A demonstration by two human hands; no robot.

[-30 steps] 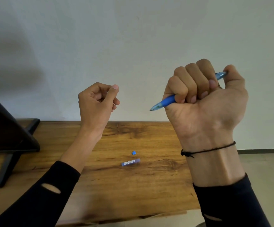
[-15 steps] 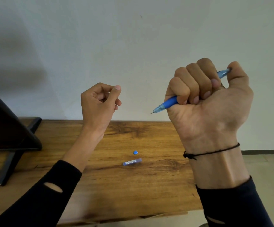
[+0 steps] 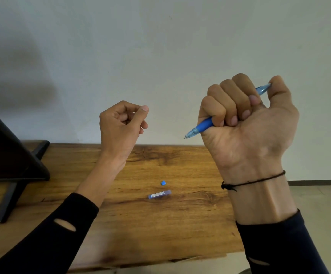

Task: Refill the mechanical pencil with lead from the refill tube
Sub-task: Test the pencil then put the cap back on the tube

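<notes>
So right now the right hand (image 3: 247, 123) is fisted around the mechanical pencil (image 3: 202, 126), held up in the air over the right side of the wooden table (image 3: 180, 224). Tip points down-left, and the thumb sits right on the back end like it's on the clicker. The blue grip section pokes out below the curled fingers.

The left hand (image 3: 121, 125) is raised too, off to the left of the pencil tip and well apart from it, with thumb and fingers pinched together. There might be a stick of lead in that pinch, but honestly it's too thin for me to tell, so I won't call it.

The refill tube (image 3: 159, 194) lies flat on the table, roughly in the middle, below and between the two hands. Its little blue cap (image 3: 163, 182) sits just beyond it, apart from it, so the tube looks open.

Handling-wise: the pencil is light, stiff plastic, easy to hold by the rubbery grip. The lead is the tricky bit, I'd guess; super brittle, snaps if you pinch hard or bend it, so hold it lightly near one end and feed it in straight. The tube is tiny and light and will likely skid or roll on that smooth wood, so I'd take it by its long sides and keep the open end up so nothing spills out.
</notes>
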